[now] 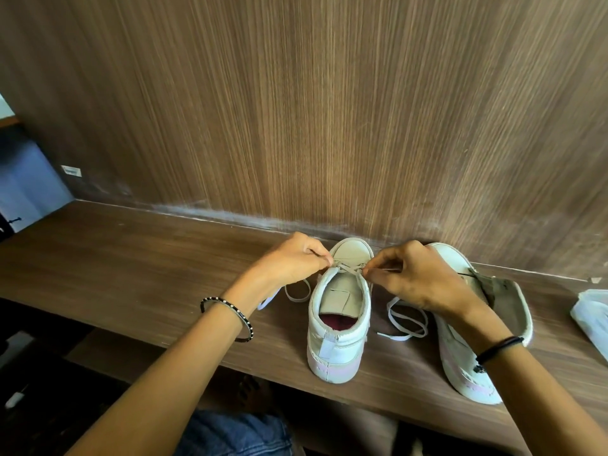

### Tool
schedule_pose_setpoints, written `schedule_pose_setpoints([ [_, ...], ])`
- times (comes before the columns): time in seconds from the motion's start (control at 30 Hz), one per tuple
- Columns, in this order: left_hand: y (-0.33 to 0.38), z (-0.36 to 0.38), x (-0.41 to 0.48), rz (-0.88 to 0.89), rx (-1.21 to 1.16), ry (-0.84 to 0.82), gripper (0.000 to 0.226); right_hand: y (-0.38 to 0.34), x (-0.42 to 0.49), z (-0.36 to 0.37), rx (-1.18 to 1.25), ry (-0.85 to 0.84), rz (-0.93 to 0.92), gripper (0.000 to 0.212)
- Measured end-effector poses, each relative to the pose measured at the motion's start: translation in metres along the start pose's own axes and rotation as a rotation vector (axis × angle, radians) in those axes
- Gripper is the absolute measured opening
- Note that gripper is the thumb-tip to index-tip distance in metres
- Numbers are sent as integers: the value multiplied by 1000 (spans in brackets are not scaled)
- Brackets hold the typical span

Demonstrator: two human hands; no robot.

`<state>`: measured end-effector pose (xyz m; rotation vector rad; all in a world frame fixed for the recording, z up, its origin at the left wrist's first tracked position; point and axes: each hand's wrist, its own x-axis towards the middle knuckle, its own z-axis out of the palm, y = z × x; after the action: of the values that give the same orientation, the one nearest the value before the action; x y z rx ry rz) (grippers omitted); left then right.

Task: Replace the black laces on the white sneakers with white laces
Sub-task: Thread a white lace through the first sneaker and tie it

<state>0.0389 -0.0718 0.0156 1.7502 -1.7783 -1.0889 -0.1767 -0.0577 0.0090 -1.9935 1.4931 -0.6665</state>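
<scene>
Left hand [292, 258]: fingers curled, fingertips pinching the white lace [348, 266] at the left eyelet row.
Right hand [414, 278]: matching pinch at the right eyelet row.
Lace position: crossed at the far, toe-end eyelets of the centre sneaker [339, 324]; slack tails lie on the bench [131, 258] on either side.
Step, as judged: first crossing. Draw both sides evenly, keep the lace flat, and match tail lengths.
Second sneaker [454, 350]: right, tipped over.

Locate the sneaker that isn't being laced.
Head view, right side: the second sneaker lies tipped on the wooden shelf, under the right forearm, just right of the upright sneaker.
</scene>
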Motion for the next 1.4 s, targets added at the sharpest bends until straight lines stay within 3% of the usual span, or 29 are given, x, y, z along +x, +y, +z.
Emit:
schedule_pose_setpoints([
  [0.13, -2, 7, 4, 39, 0, 41, 11, -4, -1, 12, 133, -60, 156, 41],
  [0.27, -3, 7, 5, 31, -13, 53, 11, -8, 7, 18, 581, -125, 489, 26],
  [0.33, -3, 8, 6, 35, -14, 64, 10, -7, 11, 19, 694, -158, 576, 18],
  [0.4, -3, 8, 6, 24, -9, 65, 13, -5, 10, 18, 677, -163, 568, 18],
  [0.57, 1, -1, 5, -67, 28, -12, 43, -11, 4, 6, 472, -167, 473, 20],
  [0.73, 3, -5, 1, -114, 19, -62, 37, -3, 1, 3, 471, -141, 404, 24],
  [0.87, -2, -1, 1, -89, -32, -1, 32, -6, -1, 5, 532, -122, 320, 23],
  [1.17, 1, 2, 1, -123, -89, 80, 26, 4, 4, 3, 729, -124, 399, 5],
  [1.4, -1, 2, 3, -153, -93, 106, 32, 6, 5, 0, 825, -189, 448, 8],
])
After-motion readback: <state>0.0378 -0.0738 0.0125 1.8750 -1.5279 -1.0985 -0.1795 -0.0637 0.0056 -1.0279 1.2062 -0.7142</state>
